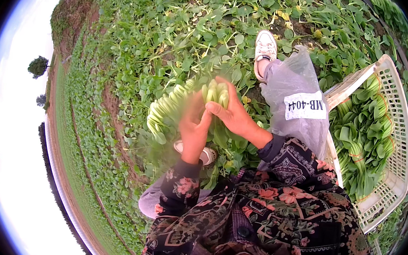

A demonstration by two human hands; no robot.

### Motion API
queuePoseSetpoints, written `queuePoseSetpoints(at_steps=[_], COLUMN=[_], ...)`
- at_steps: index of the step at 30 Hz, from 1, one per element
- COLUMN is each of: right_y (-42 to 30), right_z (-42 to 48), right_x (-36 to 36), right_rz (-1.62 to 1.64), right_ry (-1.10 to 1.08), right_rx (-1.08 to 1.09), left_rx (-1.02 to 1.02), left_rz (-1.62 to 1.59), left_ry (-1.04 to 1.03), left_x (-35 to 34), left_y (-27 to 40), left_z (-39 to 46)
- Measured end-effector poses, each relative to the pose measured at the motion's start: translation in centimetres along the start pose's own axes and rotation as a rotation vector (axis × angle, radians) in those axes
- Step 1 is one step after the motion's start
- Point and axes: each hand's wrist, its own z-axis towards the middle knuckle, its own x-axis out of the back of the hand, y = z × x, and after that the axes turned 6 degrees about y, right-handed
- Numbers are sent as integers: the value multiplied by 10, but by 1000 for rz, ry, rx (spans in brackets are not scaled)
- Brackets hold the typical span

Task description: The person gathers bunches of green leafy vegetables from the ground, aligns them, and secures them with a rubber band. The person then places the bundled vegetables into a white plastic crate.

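Observation:
Pale green stalk ends of a small bunch of leafy greens (pixel 215 93) show between my two hands, with the leaves hanging below. My right hand (pixel 235 112) is closed round the bunch from the right, thumb across the stalks. On the bunch's left side is my left hand (pixel 195 126), partly blurred; its thumb points up beside the stalks, and its fingers are hard to make out. Just left of that hand, a row of more cut greens (pixel 166 106) lies with pale stalk ends together, partly hidden by blur.
A white plastic crate (pixel 404 143) at the right holds greens in bunches tied with red bands (pixel 356 157). A clear plastic bag (pixel 294 73) with a printed label covers one leg. Leafy plants (pixel 154 33) grow around my white shoes (pixel 266 46).

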Motion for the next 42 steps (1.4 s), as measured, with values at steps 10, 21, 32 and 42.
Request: queuePoseSetpoints(at_steps=[10,21,32,42], right_y=[-3,11,16,22], right_z=[-3,4,-12,-9], right_x=[3,9,-7,-9], right_rz=[208,30,-312,-460], right_ry=[7,187,52,97], right_rx=[-179,-250,-436,-544], left_rx=[-213,-14,193,286], left_rz=[173,16,664,416], left_ry=[37,-46,186,104], left_x=[-18,17,130,118], left_y=[-10,-75,-266,-294], left_z=[-22,-16,85,97])
